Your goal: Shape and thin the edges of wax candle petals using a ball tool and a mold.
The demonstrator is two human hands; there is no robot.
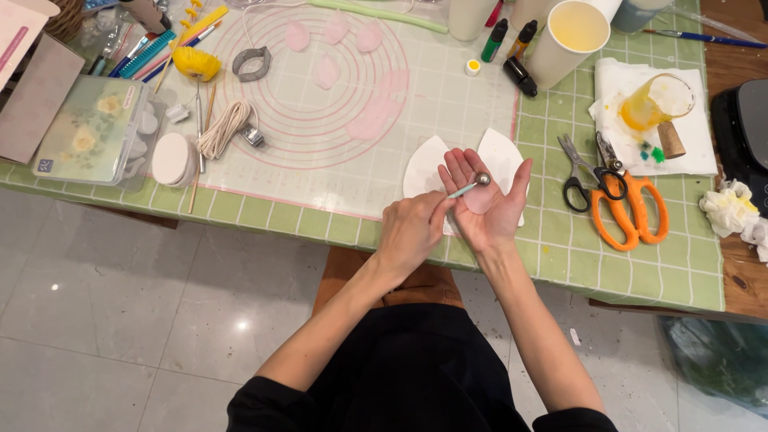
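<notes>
Right hand [484, 204] lies palm-up, cradling a thin pink paste petal [480, 198]; left hand [412, 232]—grip pinched on a ball-tipped metal tool [470, 186]—presses it. Six pink petals [328, 72] lie far left on the table's mat—seemingly partway.

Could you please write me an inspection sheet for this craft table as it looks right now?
Surface: green gridded table cover under a clear mat with pink rings.
Job's things: ball-tipped tool; pale pink petal lying in the palm.
Clutter: pink petals, metal cutter, orange scissors, paper cup, dye bottles.
Grippers: left hand grips the tool; right hand open, palm up.
Cables: coiled white cord.
Surroundings: grey tiled floor.
</notes>
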